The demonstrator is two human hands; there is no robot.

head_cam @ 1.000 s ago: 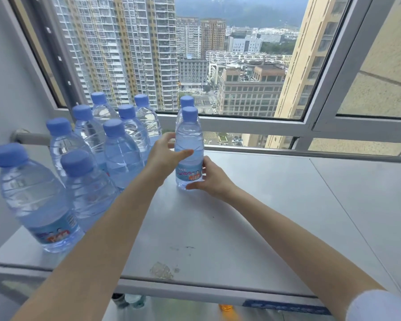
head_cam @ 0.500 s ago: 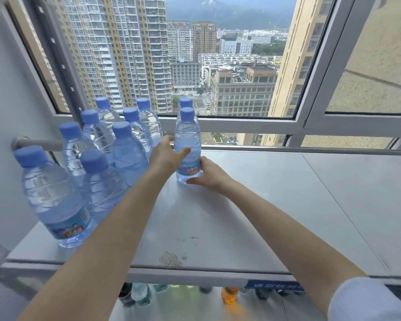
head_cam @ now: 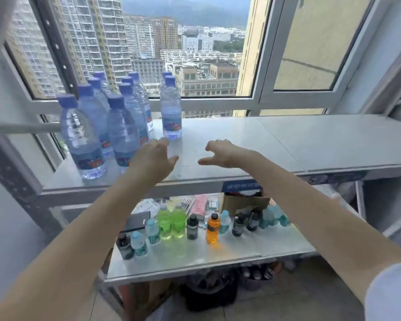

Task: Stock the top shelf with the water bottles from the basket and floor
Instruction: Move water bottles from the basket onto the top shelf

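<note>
**Both hands empty above the top shelf, bottles standing at its left end**

The left hand (head_cam: 153, 158) and the right hand (head_cam: 220, 152) hover over the near middle of the top shelf (head_cam: 287, 144), a gap of bare shelf between them. Both are open with fingers loosely curled, and neither holds or touches anything.

Just beyond the left hand's fingertips, a water bottle (head_cam: 171, 112) with a blue cap stands upright on the shelf, slightly apart from the rest; a second cap shows directly behind it. To the left, a cluster of water bottles (head_cam: 107, 121) stands upright, packed close together from the near left corner back toward the window (head_cam: 195, 54). The nearest of them (head_cam: 82, 137) stands close to the shelf's front edge.

On the lower shelf (head_cam: 195, 258), a row of small bottles includes two green bottles (head_cam: 171, 224) side by side and an orange bottle (head_cam: 212, 229) to their right. A cardboard box (head_cam: 244, 201) sits farther back.
</note>
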